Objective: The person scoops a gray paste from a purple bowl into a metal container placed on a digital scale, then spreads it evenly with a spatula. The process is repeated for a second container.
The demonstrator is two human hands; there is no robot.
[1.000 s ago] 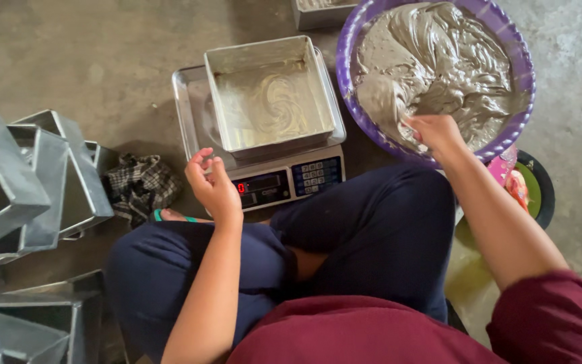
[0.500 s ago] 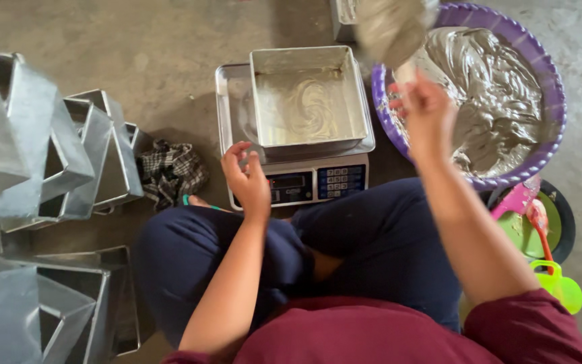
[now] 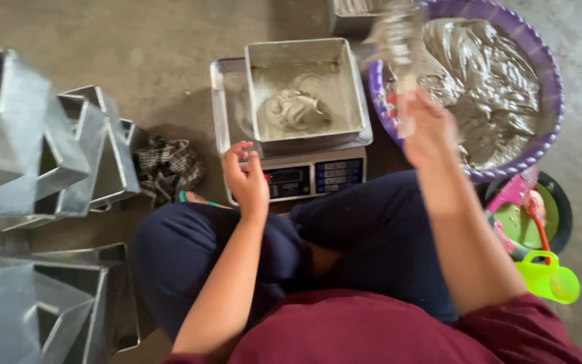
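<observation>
A square metal pan [image 3: 304, 57] stands on a tray on a digital scale [image 3: 314, 176] in front of my crossed legs; a lump of grey batter [image 3: 296, 108] lies in the pan. My left hand [image 3: 247, 178] rests at the scale's front left corner, fingers curled, holding nothing. My right hand [image 3: 429, 128] is raised between the pan and a purple basin [image 3: 547, 128] of grey batter [image 3: 490, 87]. It grips a blurred scoop [image 3: 393, 34] smeared with batter, held above the gap between pan and basin.
Several empty metal pans [image 3: 42, 148] are stacked at the left, more [image 3: 42, 310] at the lower left. A checked cloth [image 3: 168, 168] lies beside them. Right of my knee are a green cup [image 3: 548, 276], a pink utensil [image 3: 516, 192] and a dark bowl [image 3: 560, 209]. Another pan [image 3: 351, 13] stands behind.
A lump of batter has landed in the pan on the scale. My right hand with the scoop has moved from over the basin toward the pan. The left hand stays by the scale.
</observation>
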